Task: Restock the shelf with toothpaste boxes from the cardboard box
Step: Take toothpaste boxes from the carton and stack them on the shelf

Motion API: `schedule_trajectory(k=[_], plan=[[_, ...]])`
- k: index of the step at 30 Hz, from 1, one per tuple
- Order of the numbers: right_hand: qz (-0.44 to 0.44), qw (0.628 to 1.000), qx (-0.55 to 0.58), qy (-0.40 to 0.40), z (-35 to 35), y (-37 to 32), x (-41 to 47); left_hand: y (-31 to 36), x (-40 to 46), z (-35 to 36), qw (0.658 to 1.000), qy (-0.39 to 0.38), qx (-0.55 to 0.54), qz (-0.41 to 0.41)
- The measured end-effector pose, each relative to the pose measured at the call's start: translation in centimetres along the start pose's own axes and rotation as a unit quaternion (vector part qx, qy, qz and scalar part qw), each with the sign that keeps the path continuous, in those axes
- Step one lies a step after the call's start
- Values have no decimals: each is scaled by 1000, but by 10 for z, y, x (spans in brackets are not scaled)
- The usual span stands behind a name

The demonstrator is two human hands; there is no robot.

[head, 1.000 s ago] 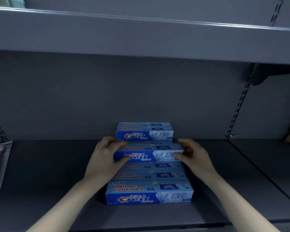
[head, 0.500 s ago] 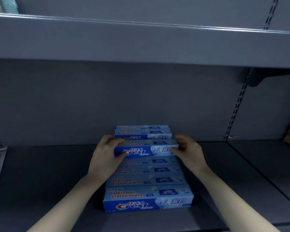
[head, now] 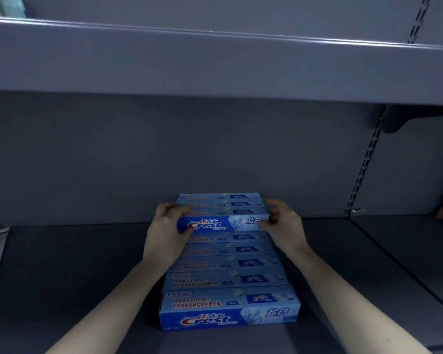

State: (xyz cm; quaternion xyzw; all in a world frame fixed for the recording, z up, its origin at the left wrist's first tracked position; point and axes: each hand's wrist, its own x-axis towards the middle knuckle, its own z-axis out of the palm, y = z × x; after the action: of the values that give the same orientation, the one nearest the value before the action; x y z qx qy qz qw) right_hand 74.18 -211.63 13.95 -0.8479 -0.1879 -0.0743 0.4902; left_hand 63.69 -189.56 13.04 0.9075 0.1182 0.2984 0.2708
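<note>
Currently both hands hold one blue toothpaste box (head: pixel 221 222) by its ends, printed front toward the camera. Left hand (head: pixel 165 229) has fingers curled over the top of the left end, thumb under the front; right hand (head: pixel 283 226) pinches the right end likewise. Held box sits on top of a second layer near the grey shelf (head: pixel 74 277) back. Below, a row of boxes (head: pixel 228 284) runs toward the front edge.

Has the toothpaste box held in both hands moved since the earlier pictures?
Yes. The held toothpaste box has gone back toward the rear wall, closing the gap to the rear stack. The left hand and right hand grip its ends.
</note>
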Motion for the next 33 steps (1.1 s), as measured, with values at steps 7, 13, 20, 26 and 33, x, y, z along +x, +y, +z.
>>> schedule_trajectory(k=[7,13,20,26,33], plan=[[8,1000,-18,-8,2,2,1,0,0,2,1000,-5,-11,-22],[13,999,-39,-28,-1,-3,0,3,-1,2,999,-19,-11,-24],[30,998,-30,-45,-7,-7,-10,14,-6,-1,1000,-13,-2,-4],[39,996,-58,-61,-26,-5,-26,40,-21,-6,999,-27,45,10],[20,988,-120,-99,-61,-7,-63,85,-56,-8,995,-59,77,-11]])
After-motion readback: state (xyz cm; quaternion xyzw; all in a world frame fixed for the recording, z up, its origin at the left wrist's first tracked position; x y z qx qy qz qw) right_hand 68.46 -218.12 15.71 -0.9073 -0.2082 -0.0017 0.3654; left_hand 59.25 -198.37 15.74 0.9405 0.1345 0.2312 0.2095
